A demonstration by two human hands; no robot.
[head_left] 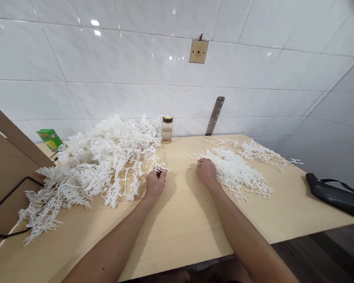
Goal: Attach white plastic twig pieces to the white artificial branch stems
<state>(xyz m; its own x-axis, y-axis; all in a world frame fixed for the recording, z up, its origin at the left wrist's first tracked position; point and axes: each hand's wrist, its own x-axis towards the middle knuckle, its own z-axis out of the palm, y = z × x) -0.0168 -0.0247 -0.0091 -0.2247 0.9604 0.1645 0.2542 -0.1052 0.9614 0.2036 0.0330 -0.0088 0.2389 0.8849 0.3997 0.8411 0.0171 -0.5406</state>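
Bare counter runs as an open strip between the 2 piles and along the near edge; far edge meets the tiled wall, right edge slopes toward a black bag-like item, cardboard bounds the left. Jar with dark lid and metal strip with holes stand at the back by the wall, green box back left. Both forearms reach in from the near edge, wrists low over the counter, hands apart. Left hand: fingers curled, grip closed on a white branching sprig at the right side of the large pile. Right hand: back up, fingertips down at the left end of the smaller pile; grip partly hidden, can't tell if closed on a piece. Large white branching pile on left side of counter: tangled, bushy, heaped high, fine forked tips, loose strands at its near side. Smaller pile of short white pieces right of the right hand: flatter, mostly thin sticks. Sparse white branched stems lie behind it, toward the right edge.
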